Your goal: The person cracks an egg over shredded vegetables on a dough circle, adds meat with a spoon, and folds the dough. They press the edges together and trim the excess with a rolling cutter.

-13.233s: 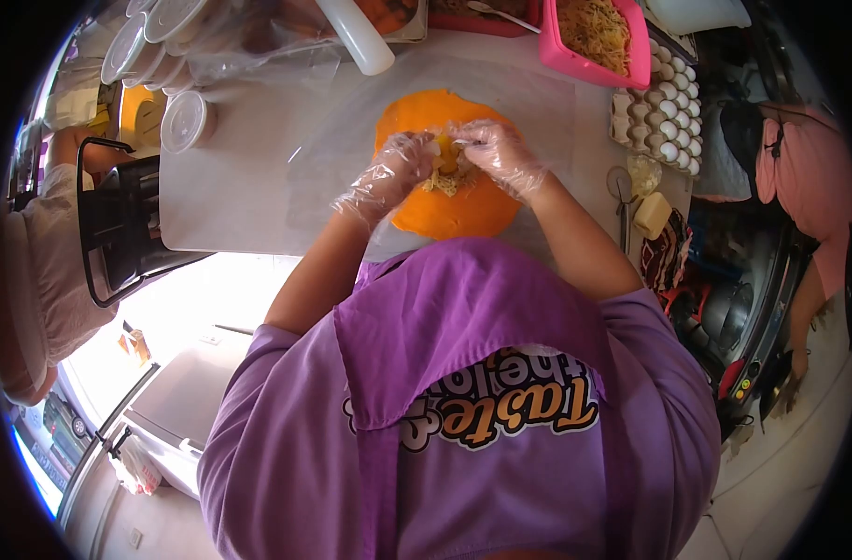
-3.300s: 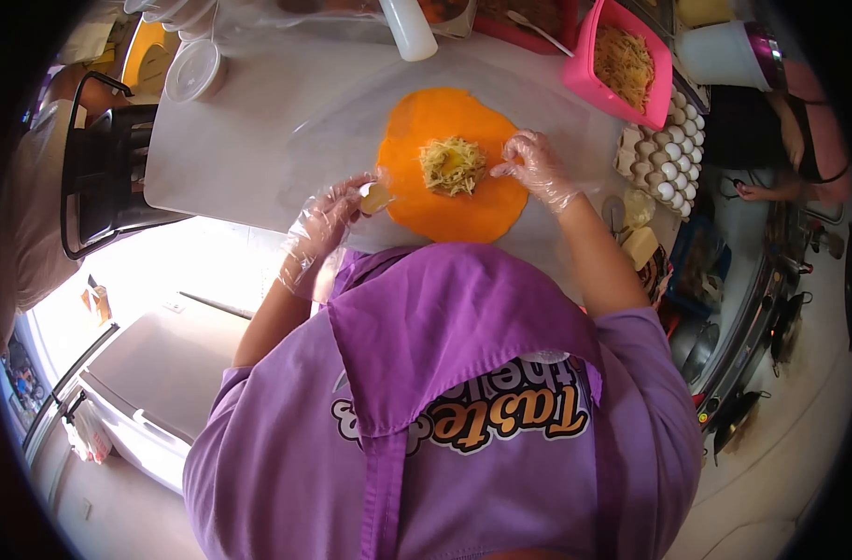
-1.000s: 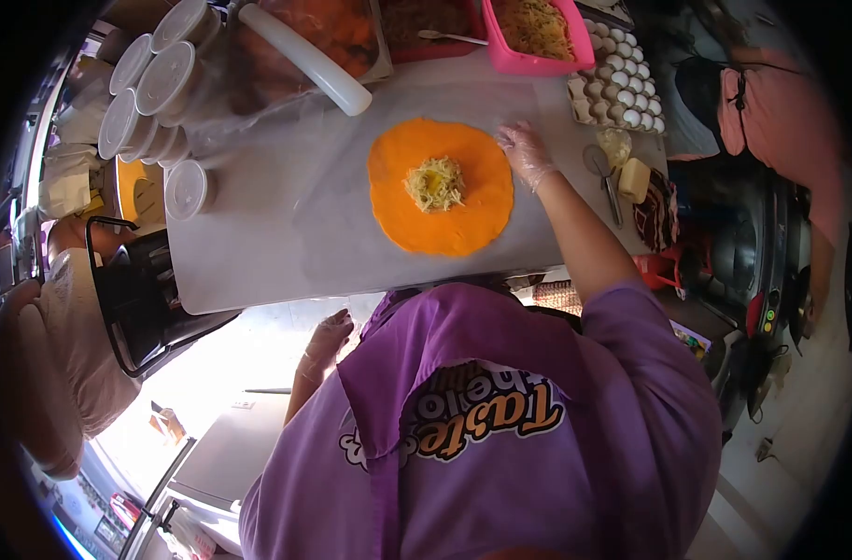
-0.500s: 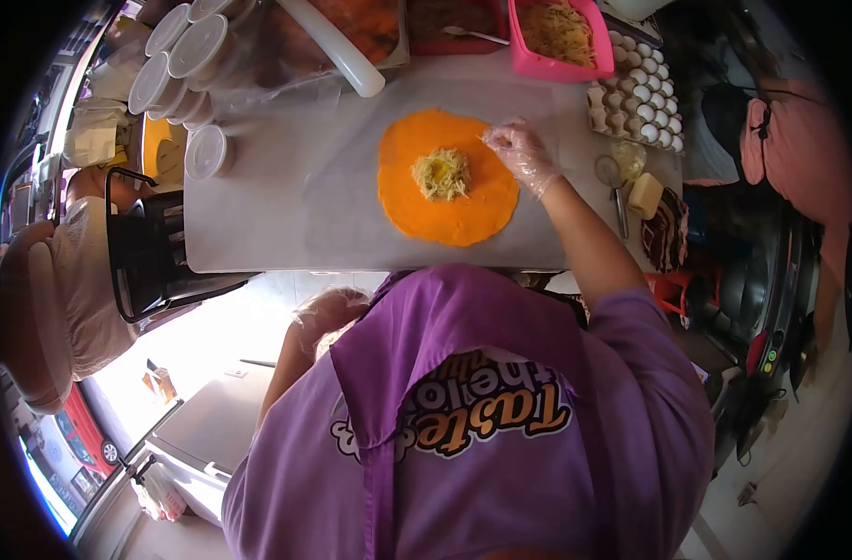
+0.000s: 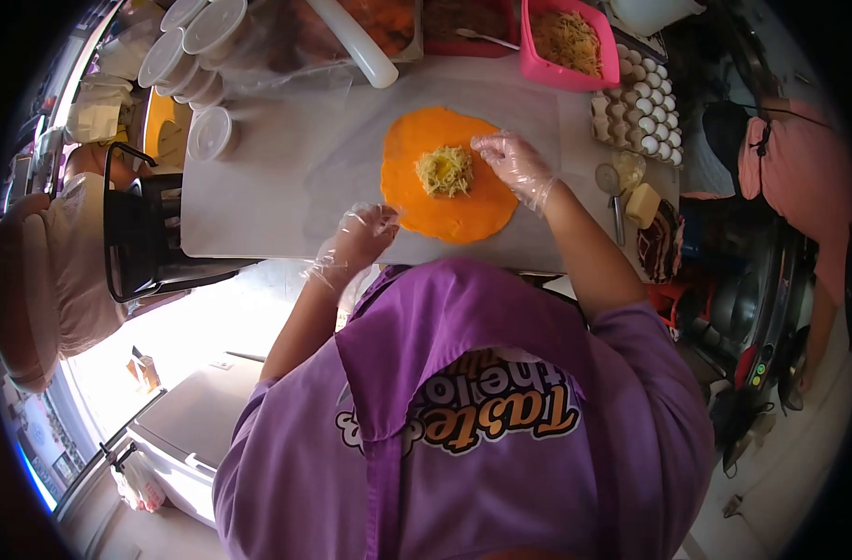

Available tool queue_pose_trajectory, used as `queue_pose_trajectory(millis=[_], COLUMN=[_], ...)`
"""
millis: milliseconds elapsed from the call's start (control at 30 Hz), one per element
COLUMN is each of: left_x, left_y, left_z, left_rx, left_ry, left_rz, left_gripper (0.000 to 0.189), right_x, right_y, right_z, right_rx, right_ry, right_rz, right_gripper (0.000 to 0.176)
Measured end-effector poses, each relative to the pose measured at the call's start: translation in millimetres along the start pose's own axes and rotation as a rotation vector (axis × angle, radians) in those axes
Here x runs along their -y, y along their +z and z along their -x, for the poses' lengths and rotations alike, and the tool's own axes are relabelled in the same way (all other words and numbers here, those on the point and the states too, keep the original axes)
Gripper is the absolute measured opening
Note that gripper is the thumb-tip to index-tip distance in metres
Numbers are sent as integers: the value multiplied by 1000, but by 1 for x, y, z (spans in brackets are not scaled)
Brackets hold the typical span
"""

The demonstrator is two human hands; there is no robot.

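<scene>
A flat round of orange dough point(image 5: 416, 210) lies on the tabletop. At its middle sits a mound of pale shredded filling point(image 5: 458, 182) with a yellow egg yolk point(image 5: 442, 168) in it. My right hand point(image 5: 514, 163), in a clear plastic glove, is over the dough's upper right edge. Its fingers are pressed together above the orange surface; I cannot tell what is between them. My left hand point(image 5: 362, 233), also gloved, has come up to the dough's lower left edge, fingers loosely curled and slightly apart, fingertips right at the rim.
Along the back stand a pink tub point(image 5: 566, 79) of shredded filling, a white rolling pin point(image 5: 356, 42) and lidded plastic cups point(image 5: 211, 133). On the right are egg trays point(image 5: 645, 112), a pizza cutter point(image 5: 612, 196) and a yellowish block point(image 5: 642, 205). Another person point(image 5: 799, 177) is at far right.
My left hand has risen from below the table edge to the dough's lower left rim. My right hand has shifted slightly inward over the dough. The view has tilted a little.
</scene>
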State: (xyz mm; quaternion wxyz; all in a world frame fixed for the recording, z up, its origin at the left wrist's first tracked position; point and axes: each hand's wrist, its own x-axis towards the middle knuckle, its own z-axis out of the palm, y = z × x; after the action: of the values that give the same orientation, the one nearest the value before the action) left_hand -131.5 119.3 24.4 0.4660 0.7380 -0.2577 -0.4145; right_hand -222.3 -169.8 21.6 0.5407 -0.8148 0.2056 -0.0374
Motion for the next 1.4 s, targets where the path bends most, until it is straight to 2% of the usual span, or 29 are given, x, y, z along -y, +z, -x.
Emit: queue_pose_trajectory(millis=[67,100,167,300,367,400,467,500,567,600,667,700,767,800,867,933,1067,1167,1233,1267,1333,1367,1400], left_x=[-4,3,18,22,21,21,23,23,25,32,45,38,21,8,-14,-15,-14,-17,-18,-18,-11,-7,-6], left_y=[12,18,29,38,43,46,51,52,50,47,42,41,39,39,40,44,51,50,45,42,37,34,30], left_z=[-24,-38,-63,-92,-99,-100,-103,-101,-93,-90,-81,-77,-70,-67,-65,-66,-70,-72,-71,-71,-69,-67,-63], left_rx=[-149,-151,-191,-225,-300,-299,-413,-410,-367,-368,-508,-507,-473,-472,-220,-175,-143,-123,-95,-68,-129,-189,-188], left_ry=[191,191,465,576,584,584,577,576,486,487,548,543,222,219,3,-8,-8,9,17,27,61,95,97], left_rz=[-635,-633,-757,-883,-893,-892,-806,-806,-734,-735,-680,-682,-835,-836,-964,-972,-946,-978,-979,-980,-927,-871,-871], left_gripper=[21,21,22,26,25,25,29,29,28,28,43,43,71,71,80,83,83,83,80,76,71,66,66], right_x=[-22,-21,-18,-44,-53,-49,-38,-36,-33,-34,-42,-51,-57,-47,-37,-39,-53,-54,-68,-65,-60,-58,-56], right_y=[4,5,6,11,12,9,8,13,23,25,35,41,40,36,31,24,28,32,28,23,11,1,-11], right_z=[-6,-5,-4,0,0,2,13,18,23,22,17,15,9,8,9,15,13,12,7,7,8,8,7], right_rx=[4,7,-11,-34,-78,-78,-42,-43,12,96,23,-48,-65,-27,11,-69,-80,25,6,6,126,124,215], right_ry=[3,2,33,54,-13,-11,-148,-145,25,71,40,11,-27,-6,15,-93,-138,-148,-266,-268,210,210,270], right_rz=[136,138,401,355,178,179,543,542,830,808,814,820,797,803,809,792,844,833,605,605,-449,-448,-698], right_gripper=[10,10,10,13,26,26,53,53,75,83,84,85,86,85,85,87,90,88,76,76,60,60,58])
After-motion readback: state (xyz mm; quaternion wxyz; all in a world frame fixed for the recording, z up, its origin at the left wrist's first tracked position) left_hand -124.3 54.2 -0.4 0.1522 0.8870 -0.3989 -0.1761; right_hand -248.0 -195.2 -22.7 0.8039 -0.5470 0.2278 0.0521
